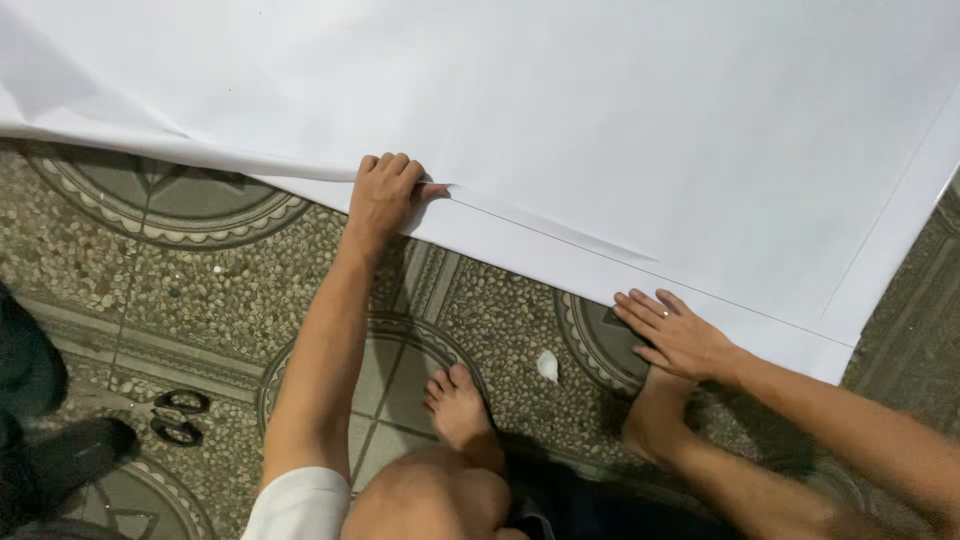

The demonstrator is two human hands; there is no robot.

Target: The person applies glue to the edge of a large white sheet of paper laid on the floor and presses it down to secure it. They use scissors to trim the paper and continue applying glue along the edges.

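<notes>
A very large white sheet (560,110) lies spread over a patterned tiled floor and fills the top of the view. My left hand (383,192) pinches its near edge, where a narrow strip is folded over along a crease. My right hand (674,332), with a ring on one finger, rests flat with fingers spread at that same near edge, further right. A thin pencil line runs parallel to the sheet's near and right edges.
Black-handled scissors (178,416) lie on the floor tiles (200,290) at the lower left. A small white scrap (548,366) sits between my bare feet (458,408). Dark fabric (40,420) bunches at the left edge.
</notes>
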